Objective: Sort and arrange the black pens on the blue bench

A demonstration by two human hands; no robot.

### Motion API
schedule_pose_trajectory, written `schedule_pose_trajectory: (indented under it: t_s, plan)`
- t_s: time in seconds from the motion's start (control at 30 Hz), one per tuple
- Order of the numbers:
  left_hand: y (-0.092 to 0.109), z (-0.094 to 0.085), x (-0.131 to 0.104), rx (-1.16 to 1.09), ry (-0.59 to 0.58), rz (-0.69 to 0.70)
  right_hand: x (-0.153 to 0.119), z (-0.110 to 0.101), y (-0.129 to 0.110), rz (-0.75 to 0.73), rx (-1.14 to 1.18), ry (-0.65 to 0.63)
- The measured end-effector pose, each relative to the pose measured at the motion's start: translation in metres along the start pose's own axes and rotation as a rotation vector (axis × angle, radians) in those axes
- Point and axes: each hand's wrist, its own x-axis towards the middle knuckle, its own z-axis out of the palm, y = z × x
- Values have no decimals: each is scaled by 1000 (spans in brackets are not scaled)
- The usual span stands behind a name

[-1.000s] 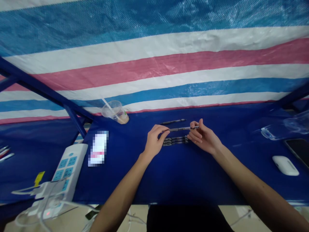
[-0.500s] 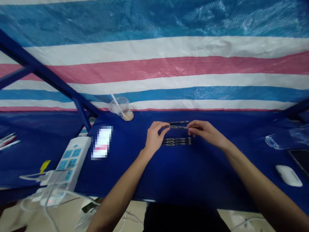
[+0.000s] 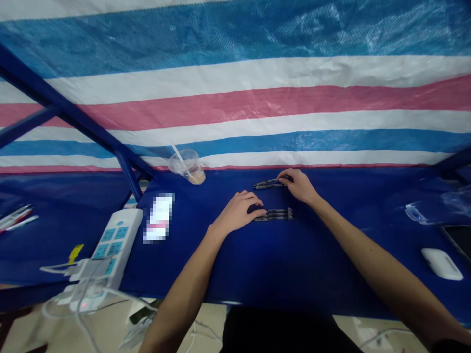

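Note:
Several dark pens lie side by side in a row on the blue table. My left hand hovers over or rests at their left ends, thumb and fingers apart; whether it touches them I cannot tell. Farther back, two pens appear to lie close together, partly covered by my right hand. Its thumb and fingertips are closed on the right end of a pen there.
A clear plastic cup with a straw stands at the back left. Nearby are a blurred-out phone and a white power strip with cables. At right lie a white case, a dark phone and clear plastic.
The pen held between both hands is now down at the back beside another pen. My left hand has released it and come nearer to the front row; my right hand has moved slightly back.

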Motion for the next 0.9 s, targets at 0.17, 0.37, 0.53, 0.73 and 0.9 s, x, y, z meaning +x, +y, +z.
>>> schedule_pose_trajectory:
  t_s: [0.17,0.37,0.53,0.73,0.9]
  plan:
    - [3,3,0,12,-53,22,-5,-2,6,-79,-52,-60]
    - [4,5,1,-27,-59,24,-10,4,-3,-138,-186,-66]
    - [4,6,1,-78,-43,1,-11,4,-6,-152,-202,-107]
    - [2,10,0,-109,-39,-41,-11,-4,1,-135,-119,-104]
    - [1,12,1,-153,-8,-50,-8,-5,4,-141,-107,-109]
